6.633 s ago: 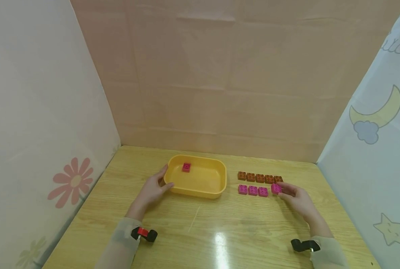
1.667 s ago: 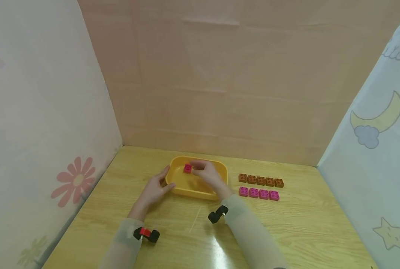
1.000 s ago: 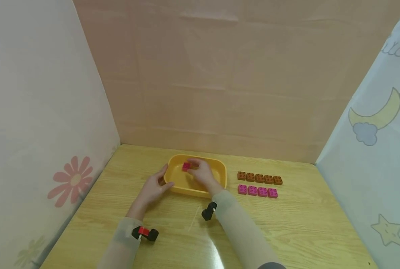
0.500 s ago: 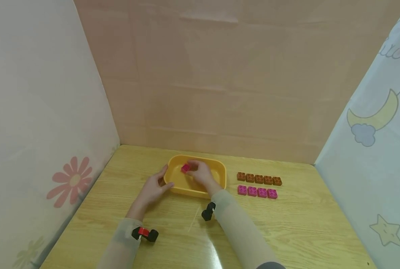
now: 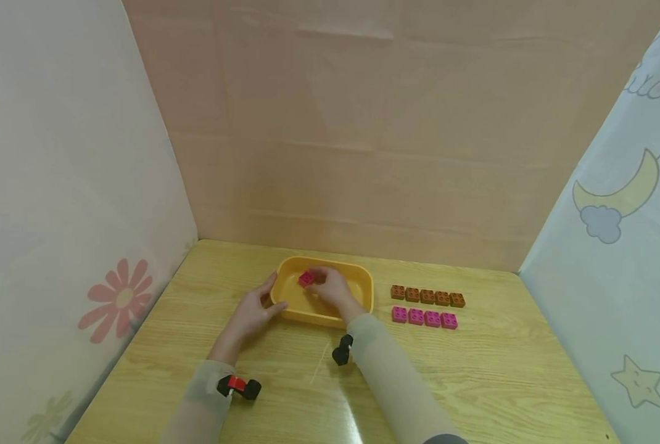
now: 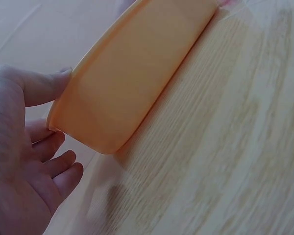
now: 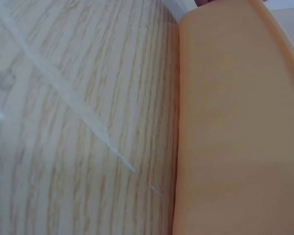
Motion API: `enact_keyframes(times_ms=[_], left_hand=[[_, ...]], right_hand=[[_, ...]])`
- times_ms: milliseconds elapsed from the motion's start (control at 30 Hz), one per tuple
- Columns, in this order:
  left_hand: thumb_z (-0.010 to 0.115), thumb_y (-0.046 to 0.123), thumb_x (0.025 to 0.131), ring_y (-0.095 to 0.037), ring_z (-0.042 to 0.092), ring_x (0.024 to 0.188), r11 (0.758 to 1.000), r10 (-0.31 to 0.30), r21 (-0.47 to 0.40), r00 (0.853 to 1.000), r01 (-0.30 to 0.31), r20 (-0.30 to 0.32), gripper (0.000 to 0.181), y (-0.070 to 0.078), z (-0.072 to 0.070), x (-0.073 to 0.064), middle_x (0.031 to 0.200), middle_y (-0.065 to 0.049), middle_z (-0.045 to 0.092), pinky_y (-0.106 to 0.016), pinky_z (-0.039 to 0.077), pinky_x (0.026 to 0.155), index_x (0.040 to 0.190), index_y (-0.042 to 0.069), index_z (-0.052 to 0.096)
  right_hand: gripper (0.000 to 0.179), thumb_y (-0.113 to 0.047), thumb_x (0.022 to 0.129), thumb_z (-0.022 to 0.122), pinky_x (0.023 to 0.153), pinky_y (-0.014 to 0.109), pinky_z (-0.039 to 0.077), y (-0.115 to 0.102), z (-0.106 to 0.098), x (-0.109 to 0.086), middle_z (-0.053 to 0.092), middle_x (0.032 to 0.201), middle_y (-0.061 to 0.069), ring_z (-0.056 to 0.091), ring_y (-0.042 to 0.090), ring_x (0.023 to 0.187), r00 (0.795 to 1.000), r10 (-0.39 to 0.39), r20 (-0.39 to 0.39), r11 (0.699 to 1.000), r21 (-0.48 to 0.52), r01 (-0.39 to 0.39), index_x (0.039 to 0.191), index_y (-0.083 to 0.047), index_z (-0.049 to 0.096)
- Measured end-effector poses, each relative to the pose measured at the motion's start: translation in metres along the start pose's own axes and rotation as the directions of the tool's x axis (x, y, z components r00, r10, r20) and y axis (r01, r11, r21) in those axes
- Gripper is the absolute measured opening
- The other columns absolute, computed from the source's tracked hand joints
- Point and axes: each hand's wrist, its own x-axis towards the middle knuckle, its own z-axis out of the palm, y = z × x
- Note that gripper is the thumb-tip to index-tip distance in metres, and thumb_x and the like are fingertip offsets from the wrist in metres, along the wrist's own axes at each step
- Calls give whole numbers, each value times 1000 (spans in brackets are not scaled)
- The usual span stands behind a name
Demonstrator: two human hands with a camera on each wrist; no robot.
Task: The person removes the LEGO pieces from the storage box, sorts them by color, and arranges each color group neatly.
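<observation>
In the head view, a yellow tray stands on the wooden table. My left hand grips its left end, and the left wrist view has the thumb on the rim and the fingers round the corner. Inside the tray, toward its back left, my right hand pinches a dark pink toy building brick, turned at an angle. In the right wrist view only the tray's front wall and the tabletop show; my right hand is out of that picture.
Right of the tray lie two rows on the table: several orange-brown bricks behind, several pink bricks in front. Cloth walls close off the back and both sides. Each wrist wears a black camera mount.
My right hand has gone from the pink row, where it set a brick at the right end, into the tray. It has taken hold of the brick there and turned it. My left hand stays put.
</observation>
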Motion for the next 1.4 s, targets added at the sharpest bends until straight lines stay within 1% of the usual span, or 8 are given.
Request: enact_keyframes(times_ms=[133,267,500,767,900,1067,1267,1400], left_hand=[[78,18,101,-35,27,159,1000,-11,-21,1000,11,6,84,1,1,-1,173,-17,26,-48,22,131,166,-1,30],[77,18,101,-36,27,159,1000,-4,-17,1000,4,3,83,1,2,-2,173,-19,26,-50,21,130,166,-2,29],[77,18,101,-35,27,159,1000,-11,-8,1000,11,-7,82,2,3,-2,173,-15,27,-50,21,131,167,1,31],[76,17,102,-33,26,160,1000,-22,-18,1000,22,1,82,3,2,-3,174,-14,26,-49,21,131,167,1,29],[76,16,102,-34,26,160,1000,-14,-24,1000,14,0,82,3,2,-3,173,-16,26,-48,20,131,167,0,29],[77,17,101,-35,26,159,1000,-5,-22,1000,5,0,82,2,2,-2,173,-17,26,-49,20,131,166,-1,29],[76,18,102,-35,26,159,1000,-24,-2,1000,24,-2,82,3,2,-2,173,-16,26,-51,21,131,167,0,29],[75,19,103,-35,26,159,1000,-29,11,1000,29,-7,82,2,2,-1,173,-15,27,-51,21,131,167,1,29]], right_hand=[[48,-8,91,86,106,43,57,1,1,0,74,128,14,70,31,118,1000,9,-2,1000,-9,-9,136,0,70],[45,-9,92,86,105,44,57,0,2,0,75,125,14,70,31,116,1000,0,-8,999,-36,0,133,0,71],[41,-10,93,85,105,44,57,-1,4,0,75,123,13,70,31,115,1000,11,-25,998,-66,-12,131,-1,73],[39,-18,94,86,102,43,58,-1,4,0,76,118,10,70,28,110,1000,5,-20,995,-104,-7,128,-3,74],[39,-20,95,85,101,42,58,-2,4,0,76,118,9,70,27,110,1000,21,-17,993,-112,-23,128,-4,74],[35,-19,95,85,101,42,59,-2,5,0,76,114,9,70,27,108,1000,5,-23,993,-117,-8,124,-3,76],[33,-20,94,86,100,42,59,-1,5,0,76,111,8,70,26,106,1000,2,-28,991,-137,-6,121,-3,76],[34,-20,93,85,101,41,58,-3,3,-1,76,112,8,70,25,107,1000,10,-22,993,-121,-12,121,-3,76]])
